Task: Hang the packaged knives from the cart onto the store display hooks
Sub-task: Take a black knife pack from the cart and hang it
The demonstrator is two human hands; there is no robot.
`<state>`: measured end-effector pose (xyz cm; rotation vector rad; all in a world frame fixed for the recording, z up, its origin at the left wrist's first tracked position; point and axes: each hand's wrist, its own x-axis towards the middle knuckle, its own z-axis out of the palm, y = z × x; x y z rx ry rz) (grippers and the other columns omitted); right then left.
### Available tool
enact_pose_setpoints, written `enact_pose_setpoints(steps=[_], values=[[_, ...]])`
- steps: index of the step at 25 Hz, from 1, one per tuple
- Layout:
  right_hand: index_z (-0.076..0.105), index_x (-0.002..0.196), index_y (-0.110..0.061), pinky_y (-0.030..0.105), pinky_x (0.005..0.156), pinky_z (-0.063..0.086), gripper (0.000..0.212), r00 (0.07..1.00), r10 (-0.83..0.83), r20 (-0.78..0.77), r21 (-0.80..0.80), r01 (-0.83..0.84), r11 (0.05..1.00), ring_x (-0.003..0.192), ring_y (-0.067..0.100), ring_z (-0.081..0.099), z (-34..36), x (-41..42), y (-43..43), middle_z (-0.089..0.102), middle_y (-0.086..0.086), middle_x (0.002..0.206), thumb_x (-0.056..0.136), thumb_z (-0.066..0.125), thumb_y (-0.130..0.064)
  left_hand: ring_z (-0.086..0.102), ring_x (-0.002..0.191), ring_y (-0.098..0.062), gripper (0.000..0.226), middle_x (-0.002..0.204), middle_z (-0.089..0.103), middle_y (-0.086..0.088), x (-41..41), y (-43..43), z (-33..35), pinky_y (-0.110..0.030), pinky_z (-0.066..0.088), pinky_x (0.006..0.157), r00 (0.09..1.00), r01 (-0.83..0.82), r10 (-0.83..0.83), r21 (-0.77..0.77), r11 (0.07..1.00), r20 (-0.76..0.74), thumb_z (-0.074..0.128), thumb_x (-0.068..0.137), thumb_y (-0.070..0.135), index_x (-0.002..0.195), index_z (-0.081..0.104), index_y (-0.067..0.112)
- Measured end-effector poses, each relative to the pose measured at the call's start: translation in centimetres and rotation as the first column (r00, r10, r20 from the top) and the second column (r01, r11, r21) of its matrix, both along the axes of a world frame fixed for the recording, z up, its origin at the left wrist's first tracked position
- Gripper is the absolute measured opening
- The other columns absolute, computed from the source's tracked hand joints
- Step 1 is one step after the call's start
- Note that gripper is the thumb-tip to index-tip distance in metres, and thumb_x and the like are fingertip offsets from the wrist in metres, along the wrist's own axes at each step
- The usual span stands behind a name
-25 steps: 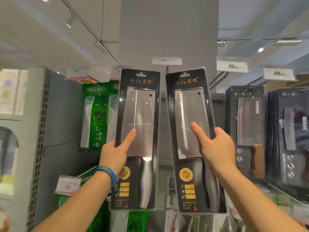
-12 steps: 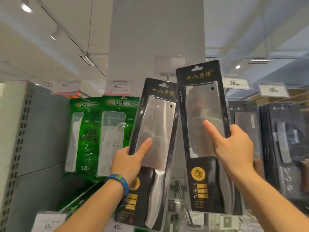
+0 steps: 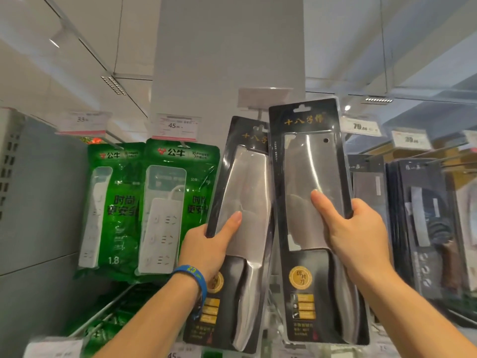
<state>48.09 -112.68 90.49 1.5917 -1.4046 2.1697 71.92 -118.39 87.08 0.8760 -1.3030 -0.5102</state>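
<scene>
Packaged steel cleaver on a black blister card point(image 3: 242, 182), tilted, is gripped by the left hand point(image 3: 206, 246), thumb across its front, hang slot just under the clear-tagged metal hook point(image 3: 263, 99) (nearer than the upright twin point(image 3: 315, 164), held higher); the right hand point(image 3: 358, 233) clamps that one likewise.

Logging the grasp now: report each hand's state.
Left hand: grips the left knife package.
Right hand: grips the right knife package.
</scene>
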Motion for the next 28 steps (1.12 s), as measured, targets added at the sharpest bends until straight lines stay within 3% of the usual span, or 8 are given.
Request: enact_pose_setpoints(steps=[2,5,10,15,17,20,24,28], values=[[0.047,0.08,0.009,0.043,0.059,0.039,0.089,1.0,0.009,-0.009,0.004,-0.009,1.0,0.062,0.027,0.041,-0.1,0.3,0.3,0.047,0.021,0.069,0.076,0.064,-0.079,0.071,0.094,-0.02,0.08,0.094,0.076,-0.001,0.4,-0.3,0.0,-0.032,0.057,0.08,1.0,0.004,-0.003,0.045,0.999,-0.011,0.07,0.055,0.083,0.101,0.075,0.018],[0.053,0.082,0.008,0.05,0.063,0.047,0.088,1.0,0.013,-0.005,-0.003,-0.013,1.0,0.068,0.043,0.052,-0.6,0.3,0.3,0.058,0.025,0.075,0.076,0.064,-0.079,0.072,0.077,-0.009,0.058,0.079,0.076,0.011,0.4,0.0,0.0,-0.028,0.055,0.069,0.999,0.032,-0.033,-0.055,0.998,-0.014,0.072,0.054,0.081,0.081,0.078,0.031],[0.057,0.095,0.011,0.06,0.075,0.053,0.094,0.997,0.063,0.033,0.056,-0.064,0.996,0.089,0.049,0.062,-1.0,0.7,0.1,0.064,0.032,0.096,0.075,0.066,-0.079,0.074,0.077,-0.01,0.054,0.081,0.077,0.009,1.0,-0.7,-0.3,-0.021,0.056,0.059,0.994,0.088,-0.088,-0.009,0.996,-0.059,0.077,0.058,0.071,0.084,0.078,0.023],[0.051,0.082,0.007,0.055,0.065,0.049,0.089,0.994,0.09,0.063,0.064,-0.094,0.994,0.067,0.036,0.053,-0.8,2.0,0.2,0.058,0.028,0.079,0.073,0.067,-0.079,0.06,0.119,-0.028,0.119,0.134,0.06,-0.009,-0.6,-4.2,0.3,-0.044,0.049,0.102,0.986,0.159,-0.143,0.255,0.954,-0.08,0.07,0.049,0.084,0.14,0.051,0.009],[0.043,0.072,-0.005,0.042,0.058,0.036,0.08,0.995,0.075,0.071,0.039,-0.078,0.996,0.063,0.025,0.04,-0.8,2.2,0.5,0.043,0.02,0.069,0.07,0.067,-0.081,0.055,0.123,-0.031,0.12,0.142,0.052,-0.013,-1.2,-5.1,0.6,-0.039,0.045,0.104,0.985,0.172,-0.152,0.338,0.925,-0.085,0.069,0.06,0.082,0.148,0.038,0.005],[0.048,0.079,0.007,0.046,0.061,0.043,0.093,0.993,0.087,0.076,0.062,-0.092,0.994,0.062,0.032,0.045,-1.1,2.1,0.4,0.054,0.029,0.076,0.07,0.068,-0.084,0.053,0.124,-0.032,0.106,0.141,0.052,-0.014,-1.8,-5.8,0.9,-0.039,0.044,0.105,0.993,0.107,-0.121,0.409,0.906,0.008,0.064,0.074,0.075,0.147,0.038,0.003],[0.039,0.067,-0.015,0.04,0.057,0.033,0.075,0.995,0.079,0.066,0.025,-0.081,0.996,0.058,0.019,0.035,-1.5,2.2,0.5,0.037,0.002,0.062,0.068,0.067,-0.085,0.058,0.107,-0.016,0.074,0.138,0.055,-0.005,-1.6,-3.2,3.5,-0.031,0.05,0.092,0.974,-0.097,0.092,0.014,0.995,0.207,0.064,0.086,0.057,0.143,0.042,0.018],[0.045,0.068,-0.018,0.038,0.056,0.035,0.072,0.992,0.109,0.064,0.038,-0.111,0.993,0.056,0.015,0.037,-2.0,2.9,-0.1,0.043,0.0,0.062,0.066,0.067,-0.086,0.046,0.13,-0.016,0.071,0.148,0.04,0.004,-0.1,1.6,10.8,-0.041,0.046,0.105,0.931,-0.19,0.332,-0.574,0.796,0.152,0.067,0.087,0.049,0.147,0.032,0.032]])
